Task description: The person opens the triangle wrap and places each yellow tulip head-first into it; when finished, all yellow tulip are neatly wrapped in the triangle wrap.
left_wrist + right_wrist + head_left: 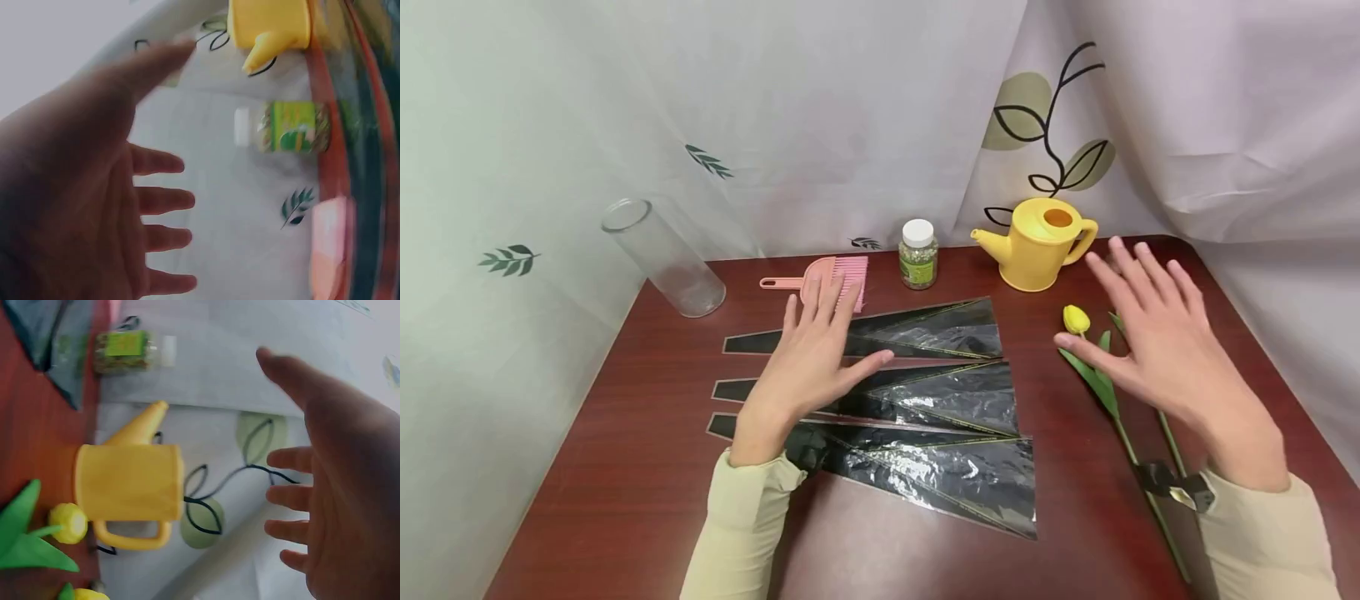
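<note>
My left hand (808, 362) hovers with spread fingers above three flat black-and-clear plastic sleeves (951, 479), holding nothing. The sleeves lie in a row on the table, narrow ends to the left. On the right, my right hand (1168, 346) hangs in the air, fingers apart, over two yellow tulips (1077, 320) with green leaves and long stems. It partly covers one of them in the head view; part of that second bloom (87, 594) shows in the right wrist view. In both wrist views the palms are bare.
Along the back stand a tall clear glass cylinder vase (666, 262), a white-capped jar of granules (918, 260) and a yellow watering can (1033, 250). A small pink dustpan with a brush (852, 271) lies left of the jar. White curtains (850, 100) hang behind the table.
</note>
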Motion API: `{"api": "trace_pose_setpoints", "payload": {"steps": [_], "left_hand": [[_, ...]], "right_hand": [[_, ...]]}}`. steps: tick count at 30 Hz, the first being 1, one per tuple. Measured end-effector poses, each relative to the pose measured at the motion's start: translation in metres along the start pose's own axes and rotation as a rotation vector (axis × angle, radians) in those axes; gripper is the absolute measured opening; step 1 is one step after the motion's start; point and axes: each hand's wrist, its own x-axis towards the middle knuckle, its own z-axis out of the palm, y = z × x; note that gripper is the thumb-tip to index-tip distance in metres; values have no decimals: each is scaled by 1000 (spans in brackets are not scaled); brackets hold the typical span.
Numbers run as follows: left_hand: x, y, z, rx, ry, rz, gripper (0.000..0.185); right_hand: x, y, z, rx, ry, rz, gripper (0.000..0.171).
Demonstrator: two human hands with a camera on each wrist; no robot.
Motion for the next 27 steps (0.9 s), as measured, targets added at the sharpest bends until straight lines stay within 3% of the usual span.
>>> {"api": "trace_pose_setpoints", "payload": {"steps": [3,7,11,14,16,21,27], "left_hand": [[13,10,13,3,3,37,86],[42,30,41,-7,-12,101,64],[75,54,69,-16,-27,142,43],[90,66,86,-17,-52,137,35],[95,71,96,-20,-69,123,32],[99,78,108,-17,-65,93,27],[106,88,114,13,-12,91,18]], "right_hand": [[-11,3,-12,70,33,68,92],[-32,7,-15,103,42,215,70],[-56,12,-1,86,-90,326,49],[-70,13,16,109,-219,378,39],[-78,11,26,131,-273,413,30],[-89,7,39,162,-288,455,12],[-95,11,44,169,-252,439,11]]}}
